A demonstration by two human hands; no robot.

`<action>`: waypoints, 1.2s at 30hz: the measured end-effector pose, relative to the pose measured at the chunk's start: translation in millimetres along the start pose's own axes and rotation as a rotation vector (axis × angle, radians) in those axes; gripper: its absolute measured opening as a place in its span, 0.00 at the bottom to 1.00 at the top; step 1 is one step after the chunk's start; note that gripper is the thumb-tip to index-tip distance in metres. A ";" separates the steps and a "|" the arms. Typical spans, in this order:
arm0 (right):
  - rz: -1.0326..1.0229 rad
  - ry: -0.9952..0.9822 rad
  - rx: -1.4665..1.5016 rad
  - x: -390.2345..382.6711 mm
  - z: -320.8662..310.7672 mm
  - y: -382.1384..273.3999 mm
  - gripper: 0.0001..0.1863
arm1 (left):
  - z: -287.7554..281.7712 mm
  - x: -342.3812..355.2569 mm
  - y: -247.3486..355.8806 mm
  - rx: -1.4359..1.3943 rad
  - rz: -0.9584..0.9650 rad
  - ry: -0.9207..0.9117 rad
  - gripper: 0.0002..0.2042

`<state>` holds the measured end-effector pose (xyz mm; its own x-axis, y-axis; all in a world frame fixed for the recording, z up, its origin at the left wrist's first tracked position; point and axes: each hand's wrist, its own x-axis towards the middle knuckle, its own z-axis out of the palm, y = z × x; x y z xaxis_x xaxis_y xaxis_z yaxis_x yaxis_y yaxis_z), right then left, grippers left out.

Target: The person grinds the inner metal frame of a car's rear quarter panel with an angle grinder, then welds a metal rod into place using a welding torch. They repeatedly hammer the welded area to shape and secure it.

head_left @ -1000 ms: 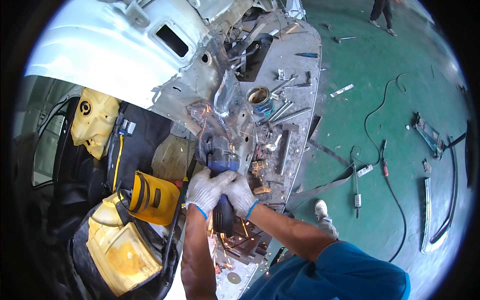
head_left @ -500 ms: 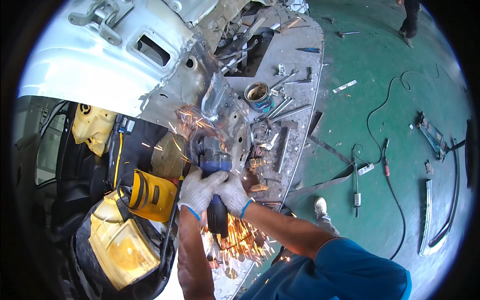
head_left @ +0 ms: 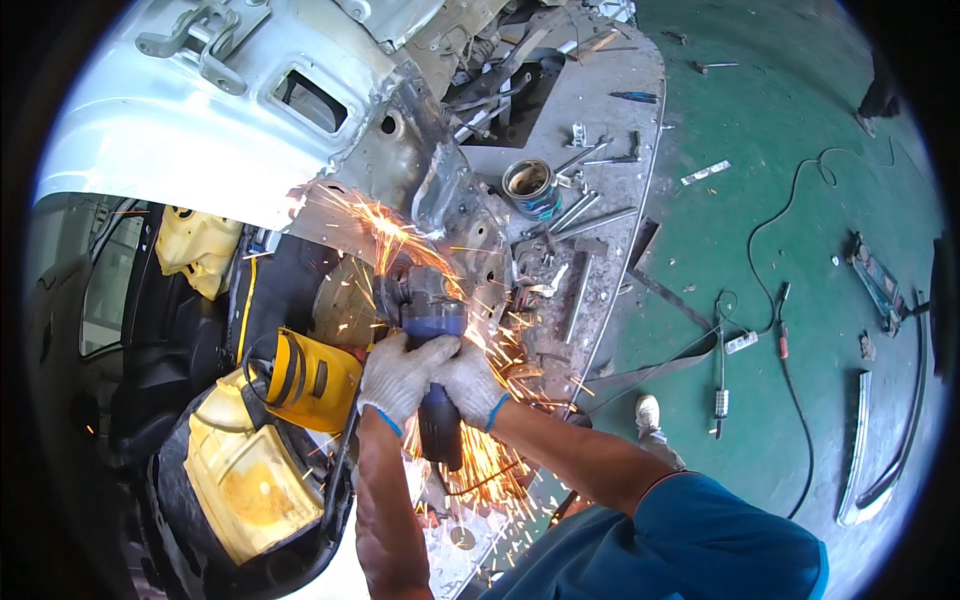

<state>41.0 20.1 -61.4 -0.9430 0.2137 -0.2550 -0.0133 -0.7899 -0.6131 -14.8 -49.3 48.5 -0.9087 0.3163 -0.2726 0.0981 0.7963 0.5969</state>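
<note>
Amid orange sparks (head_left: pixel 488 468) — a grinder (head_left: pixel 434 322), dark blue and black

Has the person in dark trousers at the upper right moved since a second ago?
Yes. Judged against the pale flat strip on the floor, the person in dark trousers has moved farther right and lower in the view.

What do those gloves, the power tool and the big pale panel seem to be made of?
Gloves: probably knitted cotton or similar; white, matte and soft-looking, with blue cuff edges.
Power tool: likely plastic housing, judging by its smooth, moulded-looking blue and black body.
Pale panel: apparently sheet metal; glossy with bright reflections, thin jagged edge.
</note>
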 end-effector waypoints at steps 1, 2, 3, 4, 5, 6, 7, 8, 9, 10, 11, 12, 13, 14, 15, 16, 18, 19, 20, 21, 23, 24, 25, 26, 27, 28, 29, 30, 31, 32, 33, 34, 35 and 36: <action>-0.011 -0.008 0.019 -0.7 0.5 -1.7 0.24 | -0.2 0.0 0.5 0.092 -0.025 0.024 0.33; -0.017 -0.013 0.049 -2.5 0.2 -4.3 0.24 | -0.5 -0.5 1.2 0.038 0.009 0.005 0.34; -0.019 -0.027 0.081 -4.5 1.7 -6.0 0.24 | -0.6 -1.2 1.6 0.046 0.015 0.006 0.34; -0.003 -0.032 0.058 -7.1 0.7 -8.9 0.24 | -1.2 -2.6 1.8 0.079 0.024 0.033 0.34; 0.014 -0.040 0.051 -9.9 2.0 -10.2 0.24 | -0.3 -3.4 1.8 0.051 0.028 0.014 0.35; 0.021 -0.037 0.054 -12.3 1.3 -11.8 0.24 | -0.4 -4.9 1.3 0.047 0.035 0.015 0.35; 0.047 -0.018 0.065 -14.6 0.0 -12.5 0.22 | 2.7 -5.1 0.9 0.089 -0.006 -0.008 0.35; 0.093 0.006 0.030 -15.3 -1.7 -12.4 0.21 | 2.0 -6.7 -0.7 0.123 -0.030 -0.051 0.35; 0.117 0.002 0.098 -16.1 -5.0 -12.0 0.19 | 5.3 -5.7 -1.5 0.124 -0.068 -0.028 0.33; 0.060 0.005 0.068 -13.7 -6.6 -10.4 0.18 | 5.7 -3.6 -2.5 -0.049 0.088 -0.073 0.28; 0.094 -0.006 0.031 -11.3 -10.9 -9.7 0.18 | 7.9 -1.8 -3.3 -0.074 0.096 -0.059 0.25; 0.005 -0.039 0.099 -7.1 -11.4 -6.9 0.20 | 9.2 1.5 -3.8 -0.099 0.104 -0.045 0.23; -0.064 -0.062 0.106 -4.1 -14.1 -4.7 0.21 | 9.6 3.2 -4.6 -0.064 0.029 0.008 0.23; -0.006 -0.030 0.060 -1.8 -15.1 -1.4 0.22 | 9.9 4.9 -5.5 -0.096 0.017 -0.009 0.22; -0.062 -0.045 0.092 -0.1 -16.1 1.2 0.22 | 10.3 6.1 -6.1 -0.063 0.005 -0.046 0.23; 0.040 -0.035 0.117 0.0 -16.0 4.0 0.22 | 11.8 6.2 -6.6 -0.019 -0.082 -0.050 0.23; 0.151 -0.051 0.238 -0.9 -16.6 6.7 0.22 | 14.9 5.4 -6.5 0.047 -0.097 -0.014 0.24; 0.090 -0.075 0.233 -1.1 -17.3 6.2 0.22 | 16.8 4.2 -5.9 0.094 -0.086 0.023 0.24; 0.080 -0.094 0.206 -3.7 -19.2 5.2 0.21 | 18.2 2.7 -4.9 0.140 -0.069 0.063 0.25; 0.026 -0.134 0.215 -5.6 -22.0 3.6 0.21 | 21.9 -2.9 -4.9 0.143 -0.014 0.052 0.29; 0.059 -0.098 0.130 -15.3 -30.2 1.1 0.20 | 32.1 -16.0 -4.9 0.123 -0.047 0.077 0.39; 0.012 -0.117 0.122 -21.9 -33.4 1.4 0.20 | 36.3 -24.5 -5.7 0.092 -0.017 0.057 0.38; 0.054 -0.071 0.099 -27.8 -35.9 2.1 0.20 | 40.2 -32.5 -6.6 0.064 0.009 0.032 0.37; 0.064 -0.062 0.129 -31.0 -37.8 3.6 0.20 | 44.0 -36.7 -7.6 0.103 -0.035 0.057 0.38; 0.178 -0.036 0.117 -35.2 -38.8 5.9 0.20 | 46.1 -40.0 -8.9 0.130 -0.107 0.016 0.38; 0.237 -0.040 0.155 -36.3 -38.8 8.5 0.20 | 46.0 -41.3 -10.3 0.141 -0.112 0.010 0.39; 0.224 -0.042 0.189 -37.7 -37.7 11.4 0.21 | 45.4 -42.1 -11.4 0.153 -0.122 -0.001 0.40; 0.245 -0.041 0.210 -37.7 -35.5 14.0 0.21 | 43.8 -41.5 -12.1 0.180 -0.134 -0.008 0.40; 0.241 -0.044 0.253 -37.0 -32.7 16.0 0.21 | 41.6 -39.7 -12.0 0.205 -0.140 -0.005 0.40; 0.260 -0.028 0.268 -36.4 -29.4 17.6 0.21 | 39.2 -38.0 -11.3 0.229 -0.145 -0.002 0.41; 0.256 -0.013 0.305 -35.0 -25.9 18.2 0.21 | 36.5 -35.9 -9.6 0.260 -0.146 0.003 0.39; 0.256 -0.011 0.352 -33.4 -22.4 18.1 0.21 | 33.8 -34.0 -7.1 0.289 -0.148 0.007 0.37; 0.249 -0.011 0.350 -31.0 -19.2 17.1 0.21 | 31.1 -32.1 -3.8 0.332 -0.156 0.011 0.35; 0.244 -0.025 0.359 -28.0 -16.2 15.6 0.21 | 28.2 -29.4 0.1 0.357 -0.133 0.028 0.36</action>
<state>72.6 11.2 -75.9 -0.9405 -0.0149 -0.3394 0.1007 -0.9664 -0.2365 23.3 -44.0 35.3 -0.9332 0.1874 -0.3065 0.1089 0.9606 0.2559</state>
